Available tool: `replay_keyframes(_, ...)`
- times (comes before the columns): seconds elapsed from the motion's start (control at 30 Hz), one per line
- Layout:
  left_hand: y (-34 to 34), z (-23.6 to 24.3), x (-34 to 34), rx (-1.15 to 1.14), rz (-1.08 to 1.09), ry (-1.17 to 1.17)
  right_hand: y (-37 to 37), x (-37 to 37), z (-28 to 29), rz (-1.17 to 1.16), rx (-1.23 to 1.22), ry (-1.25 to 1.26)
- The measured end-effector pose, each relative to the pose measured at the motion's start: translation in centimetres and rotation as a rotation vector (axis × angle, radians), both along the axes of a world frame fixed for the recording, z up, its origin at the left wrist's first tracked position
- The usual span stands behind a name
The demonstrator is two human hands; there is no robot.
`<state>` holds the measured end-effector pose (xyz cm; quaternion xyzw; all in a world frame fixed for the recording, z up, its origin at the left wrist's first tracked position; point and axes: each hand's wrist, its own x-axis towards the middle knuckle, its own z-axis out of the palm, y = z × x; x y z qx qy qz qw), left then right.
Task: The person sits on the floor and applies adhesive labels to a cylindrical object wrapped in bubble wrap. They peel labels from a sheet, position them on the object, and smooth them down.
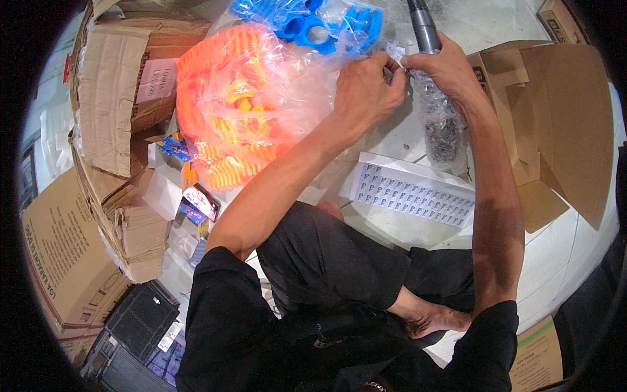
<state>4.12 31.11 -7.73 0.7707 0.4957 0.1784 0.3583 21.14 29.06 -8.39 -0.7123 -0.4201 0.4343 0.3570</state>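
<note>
My right hand (450, 68) is wrapped round a black microphone (426, 36), its thumb pointing left and its other fingers mostly hidden. Beside it, my left hand (370, 91) is closed, thumb and forefinger pinched close to the right thumb. Whatever lies between those fingertips is too small to make out. A small printed label sheet (390, 48) shows just beyond them. Below the right hand, clear bubble wrap (444, 124) surrounds a dark long object. Nearer to me, a white sheet of small stickers (413, 193) lies on the floor.
Orange ringed plastic pieces (219, 98) in a clear bag stand left of my left arm, with blue plastic pieces (317, 29) in clear plastic behind. An opened carton (108, 98) stands at the left, small colourful boxes (196, 202) beside it. Another open carton (568, 124) is at the right.
</note>
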Motion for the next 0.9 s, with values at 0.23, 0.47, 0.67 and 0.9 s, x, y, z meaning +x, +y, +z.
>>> replay_keyframes(0.23,0.0,-0.3,0.2,-0.048,0.017,0.038,0.2,0.3,-0.5,0.022,-0.001,0.009)
replay_keyframes(0.47,0.0,-0.1,0.2,-0.155,0.052,-0.017,-0.2,0.4,-0.3,0.052,0.003,-0.039)
replay_keyframes(0.67,-0.1,0.1,0.4,-0.206,0.094,-0.011,-0.4,0.5,-0.6,0.055,0.010,-0.063)
replay_keyframes(0.9,-0.1,-0.3,0.3,-0.190,0.117,-0.017,-0.7,0.3,-0.2,0.039,0.025,-0.072)
